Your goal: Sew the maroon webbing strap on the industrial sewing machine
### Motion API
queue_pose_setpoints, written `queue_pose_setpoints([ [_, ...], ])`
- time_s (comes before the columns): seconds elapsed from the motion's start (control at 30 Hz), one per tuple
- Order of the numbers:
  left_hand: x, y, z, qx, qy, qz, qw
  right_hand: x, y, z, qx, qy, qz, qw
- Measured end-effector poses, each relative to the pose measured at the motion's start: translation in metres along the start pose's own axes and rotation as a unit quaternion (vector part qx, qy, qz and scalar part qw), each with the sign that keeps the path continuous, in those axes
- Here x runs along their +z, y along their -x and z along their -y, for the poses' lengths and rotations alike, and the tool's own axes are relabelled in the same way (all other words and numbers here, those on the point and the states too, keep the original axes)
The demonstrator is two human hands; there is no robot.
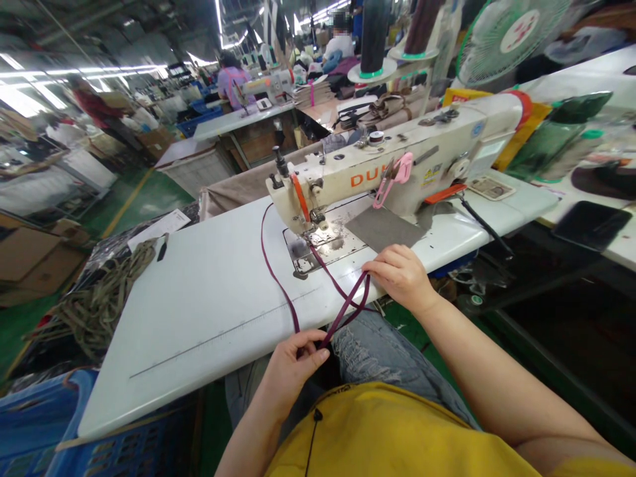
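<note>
The head view looks down past a yellow top [392, 430] to two bare hands at the tabletop's near edge. The left hand [293, 368], just off that edge, pinches a narrow purple strip [346, 307] between thumb and fingers; the right hand [402, 278], farther along the edge and apart from the left, has its fingertips closed on it too. The length between them looks fairly straight, likely held so to keep it in order, while slack hangs below the right fingers. One run crosses the tabletop [209, 285] to the presser foot [313, 232]; another bows round from behind the machine head to the left hand. Whether all this is one piece, I cannot tell. A ruler scale [218, 338] follows the near edge, presumably for measuring. A grey square [385, 228] lies right of the needle plate, and pink-handled snips [395, 179] hang against the sewing machine [342, 169], probably for easy reach. Past the tabletop's far edge, thread cones [373, 40] stand raised, perhaps so thread draws freely.
</note>
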State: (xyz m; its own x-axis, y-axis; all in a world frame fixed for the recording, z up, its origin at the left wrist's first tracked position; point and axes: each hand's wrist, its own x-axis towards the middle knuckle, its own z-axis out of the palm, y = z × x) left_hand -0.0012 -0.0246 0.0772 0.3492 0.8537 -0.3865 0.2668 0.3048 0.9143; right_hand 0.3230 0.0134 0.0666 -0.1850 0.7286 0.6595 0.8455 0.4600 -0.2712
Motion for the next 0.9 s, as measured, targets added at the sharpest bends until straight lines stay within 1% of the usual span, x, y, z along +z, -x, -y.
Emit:
queue_pose_setpoints([
  [0.17, 0.002, 0.001, 0.002, 0.0, 0.005, -0.009, 1.0, -0.001, -0.001, 0.002, 0.003, 0.004, -0.012, 1.0],
  [0.27, 0.001, 0.001, 0.005, 0.0, -0.003, -0.003, 1.0, -0.002, -0.002, 0.004, 0.007, -0.006, -0.028, 1.0],
  [0.5, 0.0, -0.002, 0.014, 0.006, -0.003, 0.031, 0.999, 0.002, 0.0, 0.008, 0.071, -0.043, -0.047, 0.995],
  [0.6, 0.001, -0.002, 0.011, 0.008, -0.01, 0.035, 0.999, 0.005, 0.004, 0.007, 0.084, -0.054, -0.063, 0.993],
  [0.7, 0.003, -0.001, 0.006, 0.005, -0.015, 0.04, 0.999, 0.008, 0.007, 0.006, 0.082, -0.064, -0.077, 0.992],
  [0.8, 0.005, -0.001, 0.004, -0.002, -0.003, 0.028, 1.0, 0.01, 0.008, 0.005, 0.089, -0.065, -0.079, 0.991],
  [0.9, 0.006, -0.001, 0.005, 0.006, 0.008, 0.019, 1.0, 0.012, 0.009, 0.004, 0.107, -0.07, -0.075, 0.989],
])
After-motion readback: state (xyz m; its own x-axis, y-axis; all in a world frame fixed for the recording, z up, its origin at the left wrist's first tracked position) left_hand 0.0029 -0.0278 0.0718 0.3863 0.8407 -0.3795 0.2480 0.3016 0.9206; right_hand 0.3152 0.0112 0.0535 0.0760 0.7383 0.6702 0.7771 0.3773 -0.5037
